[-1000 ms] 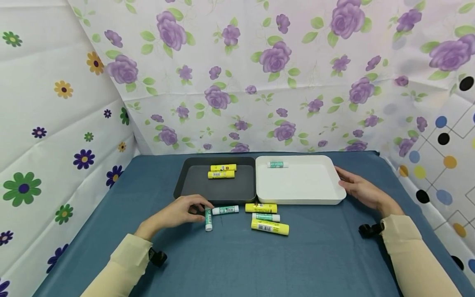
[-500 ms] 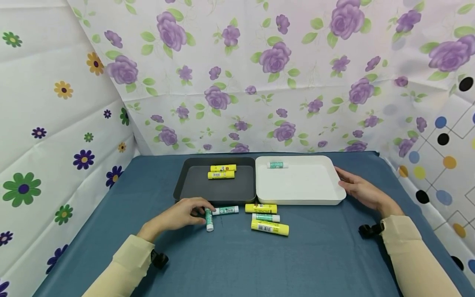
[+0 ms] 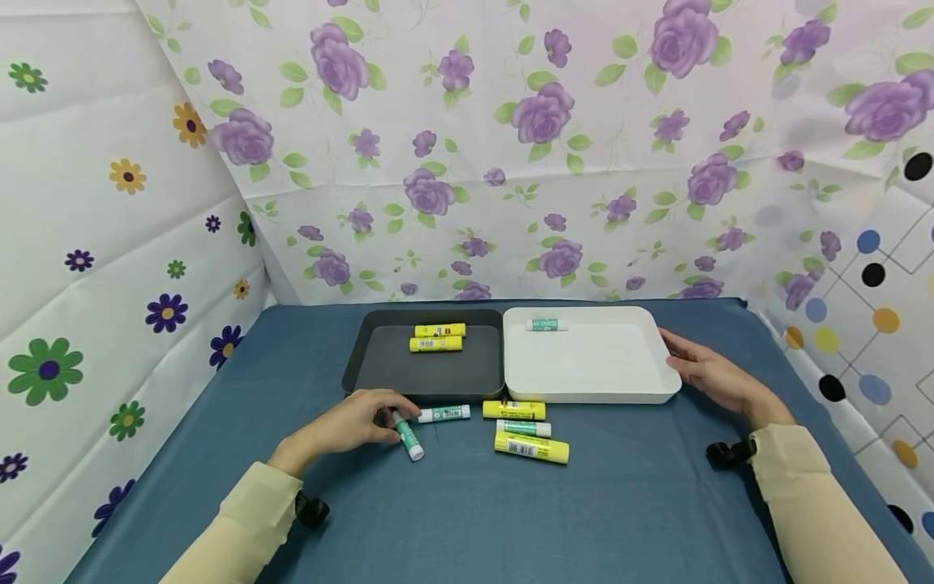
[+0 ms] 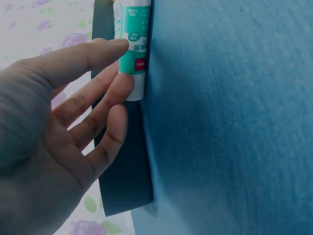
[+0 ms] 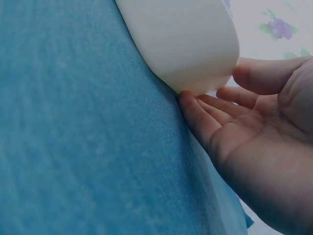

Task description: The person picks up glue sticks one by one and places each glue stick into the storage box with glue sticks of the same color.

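Observation:
My left hand (image 3: 365,420) pinches a small green-and-white glue stick (image 3: 410,439) by its far end. The stick lies at a slant in front of the dark grey tray (image 3: 350,357). In the left wrist view the thumb and fingertips meet a green-and-white glue stick (image 4: 134,54). Just right of it lies another green-and-white glue stick (image 3: 443,414). My right hand (image 3: 718,377) rests its extended fingertips against the right end of the white tray (image 3: 606,365); the right wrist view shows them at the tray's corner (image 5: 195,73).
Two yellow glue sticks (image 3: 436,344) lie in the grey tray, and one green-and-white glue stick (image 3: 546,324) in the white tray. In front lie a yellow glue stick (image 3: 514,410), a green-and-white glue stick (image 3: 524,427) and a larger yellow one (image 3: 531,447). Flowered cloth (image 3: 474,146) hangs behind.
The glue stick at my left hand has swung from upright in the view to a slant, its near end moving right and toward me. My right hand and both trays have stayed put.

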Demonstrator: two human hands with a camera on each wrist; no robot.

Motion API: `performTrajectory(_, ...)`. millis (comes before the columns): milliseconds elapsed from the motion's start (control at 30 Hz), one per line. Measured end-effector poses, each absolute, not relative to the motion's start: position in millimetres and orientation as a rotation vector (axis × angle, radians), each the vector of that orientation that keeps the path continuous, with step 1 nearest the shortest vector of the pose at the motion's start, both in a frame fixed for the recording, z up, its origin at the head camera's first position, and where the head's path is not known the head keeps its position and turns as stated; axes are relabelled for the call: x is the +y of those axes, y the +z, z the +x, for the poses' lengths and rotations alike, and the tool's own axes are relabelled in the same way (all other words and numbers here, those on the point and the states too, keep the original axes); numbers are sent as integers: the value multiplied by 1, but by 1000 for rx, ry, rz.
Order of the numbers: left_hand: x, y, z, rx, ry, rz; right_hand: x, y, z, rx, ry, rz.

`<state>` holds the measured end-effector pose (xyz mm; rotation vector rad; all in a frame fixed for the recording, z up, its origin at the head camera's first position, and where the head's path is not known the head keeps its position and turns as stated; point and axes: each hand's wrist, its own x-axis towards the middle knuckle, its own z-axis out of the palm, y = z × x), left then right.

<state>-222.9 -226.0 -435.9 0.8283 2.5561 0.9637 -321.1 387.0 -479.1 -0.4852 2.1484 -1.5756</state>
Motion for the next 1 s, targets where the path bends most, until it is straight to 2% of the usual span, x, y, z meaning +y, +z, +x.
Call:
performTrajectory(667,-228,-438,-221,2611,864,770,386,-478,-320,2153,-1575,-476)
performTrajectory(1000,-233,-443,-223,2508,915,823,386,-479,-320,2156,-1576,-479)
